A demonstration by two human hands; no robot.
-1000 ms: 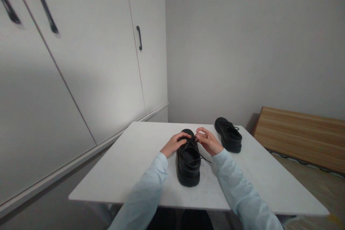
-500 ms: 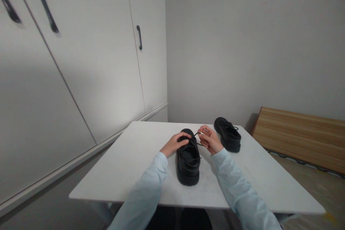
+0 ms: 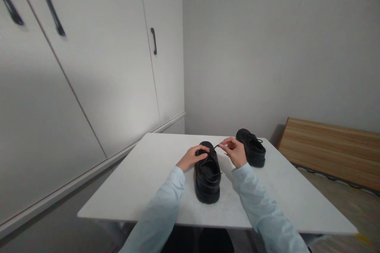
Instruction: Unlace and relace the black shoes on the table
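Head view: a black lace-up shoe (image 3: 207,191) is standing sole-down on the white worktop (image 3: 133,189), in front of the person and between the two forearms. Its long axis is running almost straight away from the person; the toe is pointing toward the far edge, the heel is facing the near edge, and the opening is facing upward. The left hand (image 3: 192,159) is reaching over the front of the shoe from the left, its fingers and thumb touching the upper near the lacing; whether it is also grasping a lace cannot be told. The right hand (image 3: 235,153) is pinching a dark lace (image 3: 216,146) between thumb and forefinger, and the lace is stretching from the lacing to the fingertips. Compared with the frame half a second earlier, the right hand is holding slightly farther to the right, and the lower strand that ran toward its fingers is no longer spanning the gap; the left hand and the shoe are keeping nearly the same position. Another thin lace end (image 3: 218,174) is crossing the opening and projecting past the right side. A second black shoe (image 3: 255,154) is standing near the far right corner, just beyond the right hand, its toe pointing away and leftward.
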